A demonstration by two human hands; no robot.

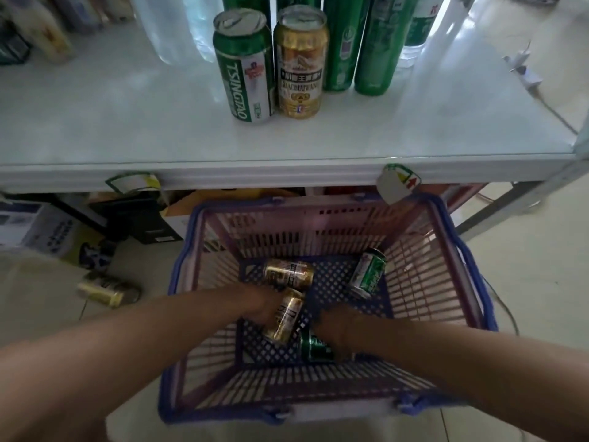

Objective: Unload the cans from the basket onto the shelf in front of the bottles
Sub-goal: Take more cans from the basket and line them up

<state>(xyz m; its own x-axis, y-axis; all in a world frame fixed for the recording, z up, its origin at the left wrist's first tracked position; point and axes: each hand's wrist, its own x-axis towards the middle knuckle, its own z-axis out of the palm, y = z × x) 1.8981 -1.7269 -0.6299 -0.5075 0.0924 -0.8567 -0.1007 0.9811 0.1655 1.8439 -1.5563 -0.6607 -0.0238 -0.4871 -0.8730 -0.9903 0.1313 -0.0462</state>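
Both hands are down inside the basket point(446, 282), which stands on the floor below the shelf point(127, 122). The left hand point(261, 306) curls round the near gold can point(287, 315) from its left side. That can lies tilted, its long axis running from near-left up to far-right. The right hand point(338, 330) sits on top of the near green can point(314, 346), which lies on the basket floor and pokes out to the hand's left. Blur hides whether its fingers close on it. Just beyond the left hand, the far gold can point(288, 275) lies on its side, running left to right. A leaning green can point(368, 274) is propped in the far right corner, top end up. On the shelf, a standing green can point(243, 71) and a standing gold can point(299, 62) are upright side by side, in front of the green bottles point(373, 46)
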